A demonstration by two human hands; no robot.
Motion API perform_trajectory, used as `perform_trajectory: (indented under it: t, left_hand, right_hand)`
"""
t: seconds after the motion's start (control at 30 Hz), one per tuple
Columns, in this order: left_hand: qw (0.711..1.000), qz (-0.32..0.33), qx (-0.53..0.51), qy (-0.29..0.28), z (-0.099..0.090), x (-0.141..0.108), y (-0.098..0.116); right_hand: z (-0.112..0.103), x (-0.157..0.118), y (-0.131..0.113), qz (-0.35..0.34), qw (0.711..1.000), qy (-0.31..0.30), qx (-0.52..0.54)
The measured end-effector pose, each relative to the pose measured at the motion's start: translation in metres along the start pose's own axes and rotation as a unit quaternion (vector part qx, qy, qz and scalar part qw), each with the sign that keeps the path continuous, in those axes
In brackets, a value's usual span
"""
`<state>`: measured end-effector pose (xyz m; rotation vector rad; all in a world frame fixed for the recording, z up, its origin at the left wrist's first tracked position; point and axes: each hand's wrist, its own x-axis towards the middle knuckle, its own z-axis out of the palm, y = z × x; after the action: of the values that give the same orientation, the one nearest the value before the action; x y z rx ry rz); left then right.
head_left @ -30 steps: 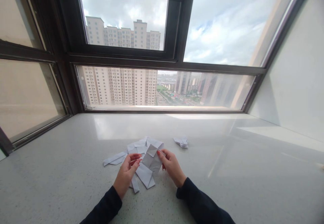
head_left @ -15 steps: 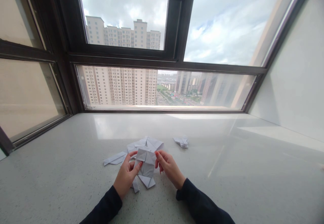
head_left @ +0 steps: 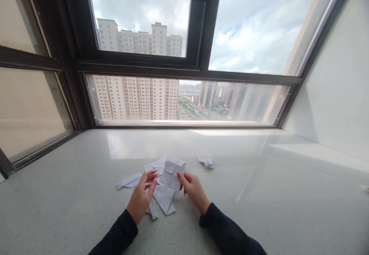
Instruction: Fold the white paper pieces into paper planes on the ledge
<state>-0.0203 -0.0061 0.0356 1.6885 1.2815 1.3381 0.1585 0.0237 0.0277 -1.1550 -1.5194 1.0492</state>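
My right hand (head_left: 193,189) pinches the right edge of a folded white paper piece (head_left: 170,176), which is tilted above other papers and shows square creases. To its left, my left hand (head_left: 143,194) has thumb and fingers apart and holds nothing; it hovers over the pile. Beneath and around the hands lie several more folded papers, among them a pointed one (head_left: 165,197) in front and a long strip (head_left: 130,181) at the left. Parts of the pile are hidden behind my left hand and the held paper.
A small stack of folded paper (head_left: 206,161) lies apart, to the right of the pile. The pale speckled sill (head_left: 259,209) runs up to a dark-framed window (head_left: 184,126). A white wall (head_left: 340,93) stands on the right.
My left hand has let go of the folded paper and its fingers have spread. The paper, now in my right hand alone, has shifted slightly right, uncovering more of the pointed piece.
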Motion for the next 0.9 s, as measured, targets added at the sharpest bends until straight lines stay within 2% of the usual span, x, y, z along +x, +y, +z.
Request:
perform_trajectory:
  t: [0.07,0.13,0.2,0.3,0.37,0.5,0.73,0.9]
  left_hand:
    - [0.986,0.079,0.146,-0.002,-0.006,0.003,-0.004]
    - [0.952,0.135,0.275,-0.018,-0.01,0.004,-0.007]
    - [0.916,0.155,0.367,-0.034,-0.011,0.003,-0.009]
    - [0.878,0.154,0.45,-0.062,-0.01,0.001,-0.011]
    - [0.865,0.142,0.474,-0.082,-0.009,0.0,-0.013]
    - [0.859,0.116,0.488,-0.104,-0.004,-0.002,-0.015]
    - [0.854,0.118,0.499,-0.086,-0.002,-0.002,-0.024]
    - [0.862,0.152,0.481,-0.049,-0.003,-0.003,-0.027]
  right_hand:
    - [-0.003,0.002,0.0,-0.004,1.0,0.03,0.007]
    - [-0.005,0.002,0.0,-0.005,0.999,0.039,0.015]
    - [-0.005,0.002,0.0,-0.004,0.999,0.04,0.02]
    - [-0.004,0.001,0.001,0.001,0.999,0.036,0.023]
    - [-0.004,0.001,0.002,0.002,0.999,0.035,0.024]
    - [-0.004,0.001,0.003,0.003,0.999,0.036,0.025]
    - [-0.004,0.0,0.0,0.001,0.999,0.034,0.02]
    - [-0.004,0.0,0.0,-0.003,0.999,0.038,0.013]
